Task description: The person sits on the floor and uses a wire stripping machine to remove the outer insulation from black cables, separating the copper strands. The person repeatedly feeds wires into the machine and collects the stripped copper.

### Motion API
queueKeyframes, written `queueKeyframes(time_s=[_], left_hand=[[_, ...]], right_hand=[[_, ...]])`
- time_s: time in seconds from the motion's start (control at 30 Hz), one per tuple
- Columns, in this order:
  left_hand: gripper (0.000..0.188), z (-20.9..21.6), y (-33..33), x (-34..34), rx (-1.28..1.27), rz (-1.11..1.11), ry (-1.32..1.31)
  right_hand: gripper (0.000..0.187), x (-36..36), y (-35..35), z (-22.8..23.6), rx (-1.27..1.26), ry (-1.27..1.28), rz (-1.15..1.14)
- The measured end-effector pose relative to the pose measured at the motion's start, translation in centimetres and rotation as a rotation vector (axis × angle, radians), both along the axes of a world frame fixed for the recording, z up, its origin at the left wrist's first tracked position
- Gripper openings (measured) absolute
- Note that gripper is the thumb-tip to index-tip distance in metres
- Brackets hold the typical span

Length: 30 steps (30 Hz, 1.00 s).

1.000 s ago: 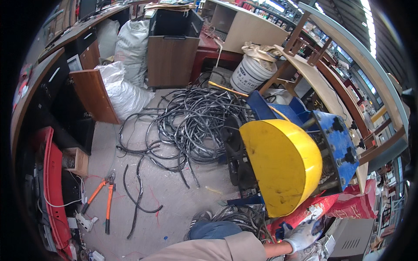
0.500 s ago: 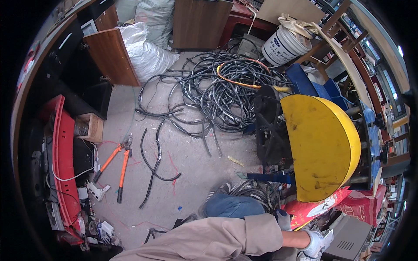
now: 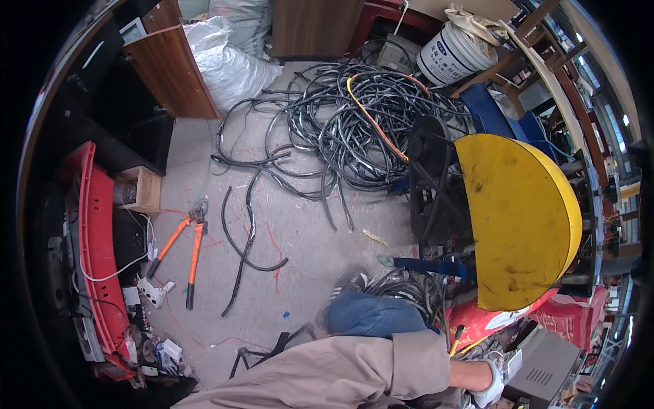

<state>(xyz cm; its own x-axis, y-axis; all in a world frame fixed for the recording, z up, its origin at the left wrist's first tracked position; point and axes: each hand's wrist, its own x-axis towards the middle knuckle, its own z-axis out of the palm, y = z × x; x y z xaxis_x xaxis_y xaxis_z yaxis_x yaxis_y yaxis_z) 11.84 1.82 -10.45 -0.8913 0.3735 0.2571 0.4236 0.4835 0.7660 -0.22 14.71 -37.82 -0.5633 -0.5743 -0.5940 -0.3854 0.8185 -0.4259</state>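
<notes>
My left arm, in a tan sleeve [image 3: 340,365], reaches across the lower edge to the right. My left hand [image 3: 492,385], in a pale glove, is at the lower right beside a grey vented box [image 3: 546,368]. Its fingers are too hidden and cluttered to read. Close to the wrist a thin yellow handle with a dark tip [image 3: 456,339] stands up. My right hand does not show. A blue-clad knee [image 3: 371,315] is bent above the sleeve, next to a bundle of dark cable [image 3: 419,290]. The half-round yellow guard [image 3: 521,221] of a machine stands above the hand.
A large tangle of black cable [image 3: 347,129] covers the far floor, with loose cut lengths [image 3: 238,266] nearer. Orange-handled cutters [image 3: 193,255] lie at left by a red plastic panel [image 3: 97,252]. White sacks [image 3: 231,68], a white bucket [image 3: 449,58] and a red bag [image 3: 569,313] stand around.
The view has shifted slightly, so the scene sits a little higher and the machine farther right. The thin yellow handle near my wrist now shows where a dark grey-blue shape was.
</notes>
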Motion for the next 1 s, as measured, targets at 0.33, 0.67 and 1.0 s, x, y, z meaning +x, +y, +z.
queueKeyframes(time_s=[0.33,0.67,1.0], left_hand=[[0.032,1.7,-4.0,8.5,0.050,-0.170,0.190],[0.036,-13.7,-29.1,27.6,1.466,0.494,-0.217],[0.041,-36.5,-55.8,17.2,1.750,1.323,-0.173]], right_hand=[[0.039,4.6,-2.8,2.1,-0.006,-0.019,-0.076],[0.036,2.9,2.5,-8.7,0.102,-0.094,-0.187],[0.035,5.5,0.0,-9.4,0.000,-0.159,-0.016]])
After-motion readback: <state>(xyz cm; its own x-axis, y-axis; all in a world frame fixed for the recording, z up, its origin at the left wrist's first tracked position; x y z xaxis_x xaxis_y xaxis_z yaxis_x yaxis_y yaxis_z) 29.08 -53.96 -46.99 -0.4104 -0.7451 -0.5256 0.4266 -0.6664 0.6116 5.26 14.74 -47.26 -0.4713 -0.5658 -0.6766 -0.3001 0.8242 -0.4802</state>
